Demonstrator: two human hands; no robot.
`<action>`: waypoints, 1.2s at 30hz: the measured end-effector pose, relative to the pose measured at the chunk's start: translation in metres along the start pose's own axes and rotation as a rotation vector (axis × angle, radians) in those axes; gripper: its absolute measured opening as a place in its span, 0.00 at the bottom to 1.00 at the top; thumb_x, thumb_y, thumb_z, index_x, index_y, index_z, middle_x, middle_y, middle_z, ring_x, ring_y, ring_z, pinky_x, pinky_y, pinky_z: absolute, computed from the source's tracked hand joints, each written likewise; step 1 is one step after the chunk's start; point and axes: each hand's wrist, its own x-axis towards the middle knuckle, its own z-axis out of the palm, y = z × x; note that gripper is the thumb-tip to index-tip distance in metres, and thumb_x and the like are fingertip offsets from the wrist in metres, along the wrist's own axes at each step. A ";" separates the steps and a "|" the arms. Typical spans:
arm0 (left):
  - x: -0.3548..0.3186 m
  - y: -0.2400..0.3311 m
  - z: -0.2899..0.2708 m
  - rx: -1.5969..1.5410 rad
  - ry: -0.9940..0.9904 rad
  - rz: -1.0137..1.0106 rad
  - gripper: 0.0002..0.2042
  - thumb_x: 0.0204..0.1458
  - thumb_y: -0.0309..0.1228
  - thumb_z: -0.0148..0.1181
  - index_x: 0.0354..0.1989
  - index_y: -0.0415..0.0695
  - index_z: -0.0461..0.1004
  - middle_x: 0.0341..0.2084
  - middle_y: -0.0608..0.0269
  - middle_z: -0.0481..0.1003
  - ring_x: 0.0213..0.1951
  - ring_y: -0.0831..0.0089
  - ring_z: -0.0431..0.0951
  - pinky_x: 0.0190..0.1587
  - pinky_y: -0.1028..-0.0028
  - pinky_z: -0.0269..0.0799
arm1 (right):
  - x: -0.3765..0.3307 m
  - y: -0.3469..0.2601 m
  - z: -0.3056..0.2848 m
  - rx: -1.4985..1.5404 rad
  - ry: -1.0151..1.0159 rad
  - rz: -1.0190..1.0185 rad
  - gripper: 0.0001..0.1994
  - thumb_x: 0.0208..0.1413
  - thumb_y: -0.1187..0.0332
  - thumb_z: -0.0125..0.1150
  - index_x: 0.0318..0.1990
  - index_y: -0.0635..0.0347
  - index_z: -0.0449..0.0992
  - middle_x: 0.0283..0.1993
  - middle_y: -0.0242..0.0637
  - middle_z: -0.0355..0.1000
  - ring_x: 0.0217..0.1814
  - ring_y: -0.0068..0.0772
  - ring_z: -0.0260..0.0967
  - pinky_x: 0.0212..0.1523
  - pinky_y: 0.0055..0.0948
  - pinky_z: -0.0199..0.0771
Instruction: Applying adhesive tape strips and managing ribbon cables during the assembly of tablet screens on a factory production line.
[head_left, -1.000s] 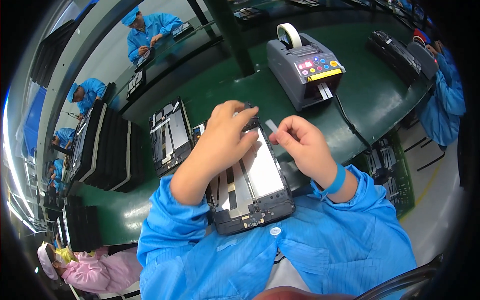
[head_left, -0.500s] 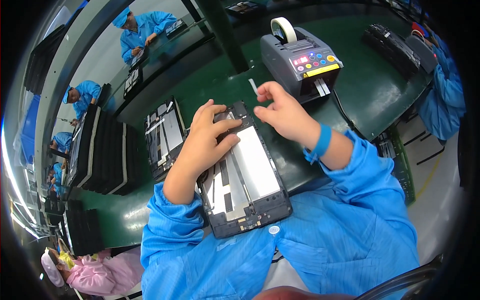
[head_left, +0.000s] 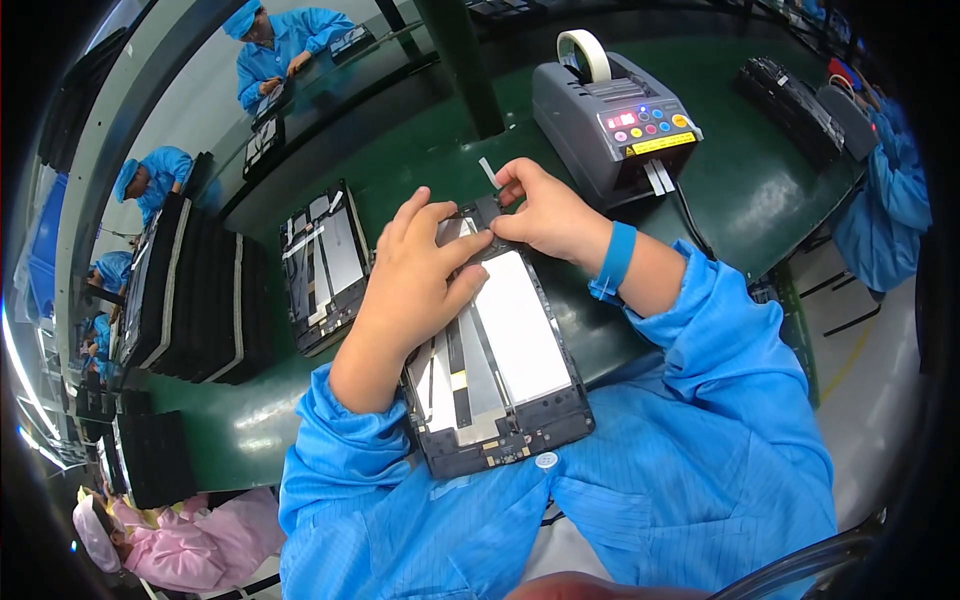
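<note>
An opened tablet [head_left: 525, 335], black-framed with silver plates and dark flex strips inside, leans lengthwise near my chest at the bench edge. My left hand [head_left: 420, 265] lies over its upper left part, fingers apart, with the index fingertip close to the top end. At the tablet's upper right corner my right hand [head_left: 560, 215] is closed in a pinch. A short pale strip of tape [head_left: 489, 173] sticks up from those fingertips. The tablet's top left area is partly hidden under my left hand.
A grey tape dispenser [head_left: 620, 130] with a white roll stands beyond my right hand. Left of my work lies a second opened tablet [head_left: 325, 265]. Black trays [head_left: 190, 300] are stacked farther left. Several co-workers [head_left: 285, 50] sit around the green bench [head_left: 240, 430].
My right hand has come down and left to the tablet's top corner, bringing the tape strip with it. My left hand stays on the tablet.
</note>
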 end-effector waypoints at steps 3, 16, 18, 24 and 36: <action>-0.002 0.004 -0.003 0.161 0.051 0.034 0.15 0.42 0.35 0.63 0.41 0.53 0.79 0.50 0.52 0.67 0.60 0.48 0.59 0.58 0.56 0.57 | -0.002 0.002 -0.009 -0.077 0.006 -0.064 0.22 0.42 0.68 0.66 0.46 0.60 0.66 0.41 0.41 0.66 0.38 0.29 0.67 0.38 0.26 0.69; 0.001 -0.012 0.003 -0.124 -0.087 -0.127 0.13 0.48 0.34 0.57 0.42 0.54 0.80 0.54 0.48 0.65 0.63 0.43 0.53 0.62 0.54 0.51 | 0.013 -0.049 -0.023 -0.803 -0.488 -0.222 0.09 0.53 0.63 0.56 0.31 0.59 0.75 0.28 0.41 0.72 0.32 0.41 0.70 0.35 0.36 0.69; 0.003 -0.013 0.002 -0.145 -0.103 -0.149 0.12 0.48 0.34 0.57 0.42 0.54 0.80 0.55 0.47 0.64 0.64 0.42 0.51 0.62 0.54 0.50 | 0.013 -0.055 -0.023 -0.831 -0.503 -0.201 0.10 0.54 0.63 0.56 0.32 0.60 0.76 0.28 0.41 0.72 0.32 0.41 0.70 0.35 0.36 0.69; 0.010 -0.013 0.000 -0.179 -0.110 -0.193 0.11 0.49 0.37 0.56 0.37 0.53 0.82 0.55 0.44 0.65 0.65 0.40 0.48 0.63 0.51 0.46 | 0.025 -0.064 -0.020 -0.973 -0.608 -0.143 0.13 0.54 0.59 0.53 0.34 0.60 0.78 0.28 0.42 0.74 0.31 0.42 0.71 0.33 0.36 0.70; 0.021 -0.008 0.003 -0.135 -0.039 -0.212 0.10 0.40 0.37 0.67 0.30 0.49 0.82 0.56 0.45 0.64 0.66 0.41 0.46 0.62 0.49 0.47 | 0.023 -0.012 -0.018 0.072 -0.381 0.505 0.16 0.46 0.59 0.68 0.24 0.52 0.63 0.19 0.26 0.61 0.16 0.18 0.55 0.14 0.20 0.49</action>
